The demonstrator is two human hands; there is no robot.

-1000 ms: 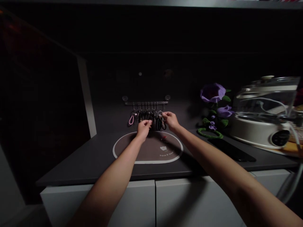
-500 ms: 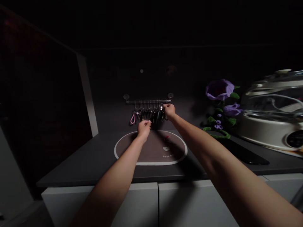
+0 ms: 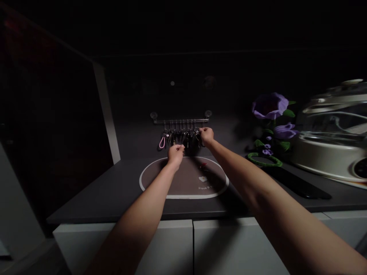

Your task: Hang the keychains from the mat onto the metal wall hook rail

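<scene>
A clear rail (image 3: 181,122) with hooks runs along the dark wall, and several bunches of keys (image 3: 183,136) hang from it. At the rail's right end, my right hand (image 3: 207,136) has its fingers pinched on a key ring (image 3: 197,131) beside the last hooks. My left hand (image 3: 176,154) is lower, in front of the hanging keys, its thumb and fingers pressed together; whatever it holds is too small and dark to make out. A pink strap (image 3: 162,142) hangs at the left end of the row.
Below lies a brown oval mat (image 3: 160,179) with a white rim on the dark counter (image 3: 97,194). To the right are purple flowers (image 3: 271,107), a black flat slab (image 3: 298,183) and a cream appliance (image 3: 323,152) with a clear upper part. White cabinet fronts (image 3: 223,244) are below.
The view has shifted slightly. My right hand stays by the rail's right end, and the bright ring at its fingertips has turned or dropped a little. My left hand is nearly still.
</scene>
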